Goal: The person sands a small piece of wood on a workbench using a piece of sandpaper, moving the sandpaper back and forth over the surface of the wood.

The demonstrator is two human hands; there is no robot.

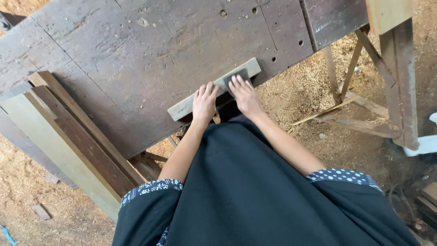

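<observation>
- Grip, left hand: I see it flat, fingers spread, pressing down on the wooden block; nothing is clasped.
- Grip, right hand: flat too, fingertips bearing on a dark sandpaper sheet lying on the block.
- Block: lies at the near edge of the dark counter.
- Step, as I judge: sanding the block's top face.
- Next move calls for steady pressure and the block held still.
- Nearby: planks leaning at the left; sawdust floor.

Dark worn workbench, sawdust-strewn floor
</observation>
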